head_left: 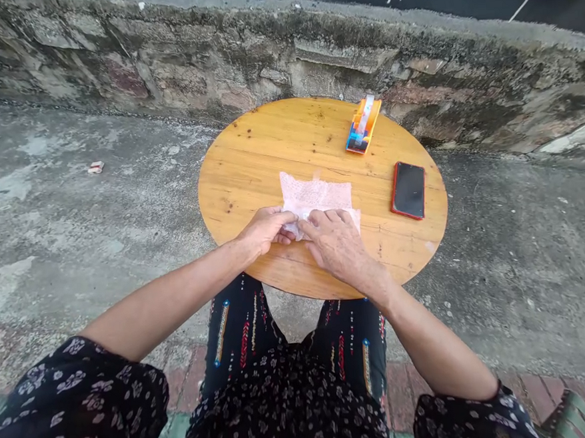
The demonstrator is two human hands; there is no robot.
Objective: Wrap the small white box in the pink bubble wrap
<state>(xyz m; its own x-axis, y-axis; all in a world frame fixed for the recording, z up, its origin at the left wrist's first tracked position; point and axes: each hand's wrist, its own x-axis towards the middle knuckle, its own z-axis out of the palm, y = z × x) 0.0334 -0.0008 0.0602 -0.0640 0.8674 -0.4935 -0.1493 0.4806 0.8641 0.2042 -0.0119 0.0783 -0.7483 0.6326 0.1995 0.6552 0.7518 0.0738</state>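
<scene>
A pinkish sheet of bubble wrap (317,194) lies near the front middle of the round wooden table, its near part folded over. My left hand (270,228) pinches the left end of the fold between thumb and fingers. Palm down, my right hand (335,243) grips the near part of the fold, its fingers curved over the top and the thumb at the near edge. Whether anything is wrapped inside the fold is hidden by the hands and the wrap.
An orange and blue tape dispenser (363,126) with clear tape stands at the back right of the wooden table (248,155). A phone in a red case (409,190) lies at the right. Behind the table runs a low stone wall (201,65). A small crumpled packet (96,167) lies on the concrete.
</scene>
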